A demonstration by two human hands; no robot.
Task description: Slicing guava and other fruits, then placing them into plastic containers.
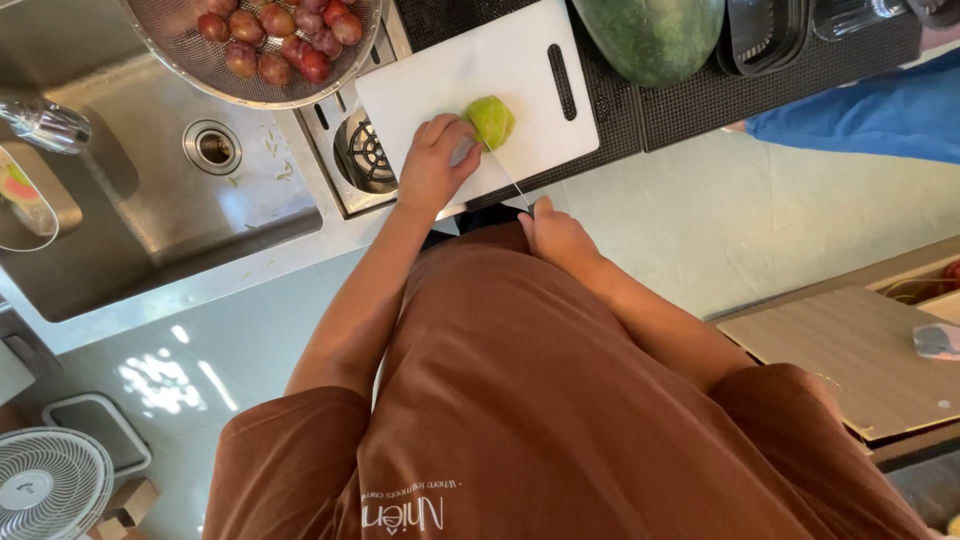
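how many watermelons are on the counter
1: the watermelon sits on the dark mat at the counter's far edge, right of the white cutting board. Its top is cut off by the frame, and more could lie out of view.

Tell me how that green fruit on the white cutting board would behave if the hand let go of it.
The green fruit looks rounded, so it would probably roll or rock without the left hand steadying it. The white cutting board looks smooth, so the fruit may slide under the knife held by the right hand.
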